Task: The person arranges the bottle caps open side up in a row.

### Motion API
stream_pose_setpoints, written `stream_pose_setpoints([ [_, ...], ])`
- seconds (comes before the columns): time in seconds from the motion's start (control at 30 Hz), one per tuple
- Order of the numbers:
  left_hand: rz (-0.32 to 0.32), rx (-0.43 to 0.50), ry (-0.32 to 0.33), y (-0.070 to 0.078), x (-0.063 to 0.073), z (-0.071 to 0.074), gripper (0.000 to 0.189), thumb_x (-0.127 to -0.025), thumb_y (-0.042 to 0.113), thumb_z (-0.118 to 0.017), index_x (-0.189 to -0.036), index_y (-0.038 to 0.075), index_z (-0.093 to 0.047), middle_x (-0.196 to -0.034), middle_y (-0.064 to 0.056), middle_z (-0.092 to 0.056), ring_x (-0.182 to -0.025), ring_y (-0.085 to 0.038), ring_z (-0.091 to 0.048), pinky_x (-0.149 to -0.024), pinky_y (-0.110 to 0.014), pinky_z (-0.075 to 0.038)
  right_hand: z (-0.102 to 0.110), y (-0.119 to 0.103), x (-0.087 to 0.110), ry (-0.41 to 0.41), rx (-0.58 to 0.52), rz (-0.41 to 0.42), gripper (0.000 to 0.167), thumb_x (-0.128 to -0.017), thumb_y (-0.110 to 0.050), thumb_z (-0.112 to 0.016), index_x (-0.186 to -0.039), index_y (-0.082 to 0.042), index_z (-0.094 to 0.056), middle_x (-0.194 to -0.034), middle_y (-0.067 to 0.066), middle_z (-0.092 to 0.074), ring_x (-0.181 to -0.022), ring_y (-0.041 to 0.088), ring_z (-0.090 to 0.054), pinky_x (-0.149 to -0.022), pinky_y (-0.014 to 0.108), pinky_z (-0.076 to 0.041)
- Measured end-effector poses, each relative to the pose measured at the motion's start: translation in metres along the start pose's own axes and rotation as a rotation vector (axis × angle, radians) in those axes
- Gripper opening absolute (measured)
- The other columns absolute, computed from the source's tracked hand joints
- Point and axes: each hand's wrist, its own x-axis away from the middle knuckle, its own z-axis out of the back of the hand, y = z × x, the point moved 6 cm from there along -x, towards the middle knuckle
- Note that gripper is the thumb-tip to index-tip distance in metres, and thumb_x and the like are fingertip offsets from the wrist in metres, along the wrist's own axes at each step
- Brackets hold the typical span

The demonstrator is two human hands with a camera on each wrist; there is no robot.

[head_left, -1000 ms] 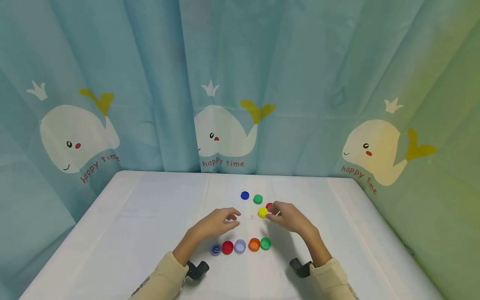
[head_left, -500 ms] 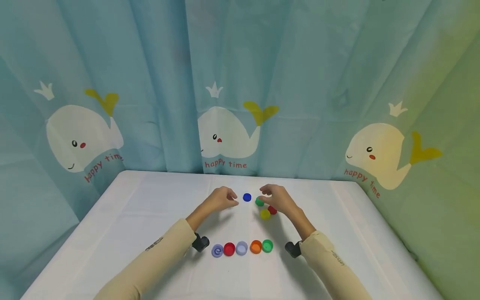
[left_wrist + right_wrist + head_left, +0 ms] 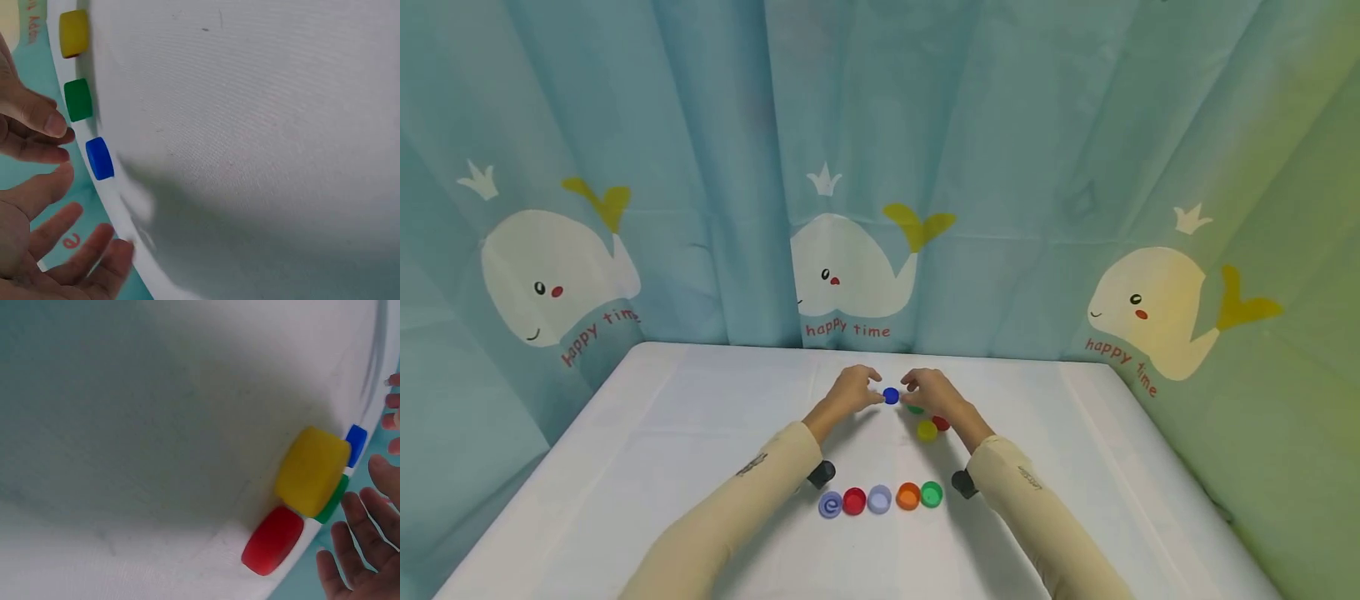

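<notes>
A blue bottle cap (image 3: 891,396) lies on the white table between my two hands. My left hand (image 3: 852,390) is on its left with fingers spread, and my right hand (image 3: 934,392) faces it from the right with loosely bent fingers. In the left wrist view, a gap shows between the blue cap (image 3: 100,159) and both hands, and neither holds anything. A green cap (image 3: 915,409) is partly covered by my right hand. Nearer me, a yellow cap (image 3: 927,430) and a red cap (image 3: 941,423), partly hidden, lie below the right wrist.
Closer to the front, upturned caps form a row: a purple one with a spiral (image 3: 831,505), a red one (image 3: 853,501), a lavender one (image 3: 879,499), an orange one (image 3: 908,497) and a green one (image 3: 932,494). A blue-green curtain (image 3: 1015,167) hangs behind the table.
Both hands have reached farther over the table and closed in on the blue cap from either side. The right hand has left the yellow cap's side. The caps appear unmoved.
</notes>
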Motion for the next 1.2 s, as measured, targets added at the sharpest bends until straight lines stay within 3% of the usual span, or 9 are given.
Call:
stream_pose_setpoints([
  [0.2, 0.090, -0.017, -0.019, -0.008, -0.010, -0.009, 0.032, -0.078, 0.012, -0.077, -0.105, -0.003, -0.066, -0.105, -0.015, -0.064, -0.098, -0.029, -0.059, -0.086, -0.037, -0.047, -0.008, 0.004, -0.009, -0.034, 0.049, -0.033, 0.032, -0.082, -0.016, -0.074, -0.111, -0.003, -0.066, -0.099, 0.009, -0.065, -0.090, 0.022, -0.058, -0.084, 0.037, -0.049],
  [0.3, 0.094, -0.028, -0.054, -0.009, -0.012, -0.013, 0.030, -0.078, 0.012, -0.077, -0.102, -0.002, -0.067, -0.105, -0.014, -0.064, -0.103, -0.030, -0.058, -0.090, -0.037, -0.045, -0.013, 0.005, -0.011, -0.041, 0.111, -0.024, 0.031, -0.082, -0.019, -0.075, -0.109, -0.005, -0.068, -0.097, 0.007, -0.064, -0.092, 0.023, -0.055, -0.085, 0.041, -0.046],
  [0.47, 0.091, -0.046, -0.089, -0.007, -0.012, -0.018, 0.024, -0.078, 0.010, -0.077, -0.097, -0.003, -0.068, -0.096, -0.011, -0.065, -0.096, -0.028, -0.060, -0.087, -0.036, -0.047, -0.018, 0.002, -0.012, -0.039, 0.142, -0.018, 0.029, -0.081, -0.020, -0.076, -0.105, -0.006, -0.069, -0.094, 0.005, -0.061, -0.090, 0.023, -0.053, -0.084, 0.042, -0.044],
  [0.8, 0.098, -0.036, -0.084, -0.006, -0.011, -0.020, 0.021, -0.081, 0.011, -0.075, -0.095, -0.003, -0.068, -0.092, -0.009, -0.065, -0.090, -0.026, -0.061, -0.083, -0.035, -0.049, -0.019, -0.006, -0.016, -0.007, 0.234, 0.006, 0.026, -0.082, -0.025, -0.074, -0.100, -0.007, -0.069, -0.088, 0.002, -0.060, -0.088, 0.023, -0.052, -0.083, 0.043, -0.041],
  [1.0, 0.072, 0.041, -0.093, -0.008, -0.008, -0.017, 0.024, -0.084, 0.011, -0.071, -0.101, -0.005, -0.066, -0.093, -0.011, -0.065, -0.083, -0.022, -0.061, -0.074, -0.031, -0.050, -0.018, -0.009, -0.015, 0.018, 0.253, 0.044, 0.028, -0.082, -0.027, -0.074, -0.100, -0.007, -0.070, -0.091, 0.004, -0.061, -0.093, 0.025, -0.053, -0.086, 0.048, -0.040],
  [1.2, 0.107, 0.207, -0.080, -0.015, -0.002, -0.013, 0.021, -0.085, 0.013, -0.070, -0.095, -0.005, -0.067, -0.075, -0.009, -0.065, -0.061, -0.019, -0.063, -0.052, -0.023, -0.050, -0.014, -0.016, -0.004, 0.084, 0.284, 0.107, 0.025, -0.083, -0.028, -0.074, -0.098, -0.008, -0.070, -0.097, 0.006, -0.061, -0.097, 0.027, -0.052, -0.087, 0.052, -0.038],
])
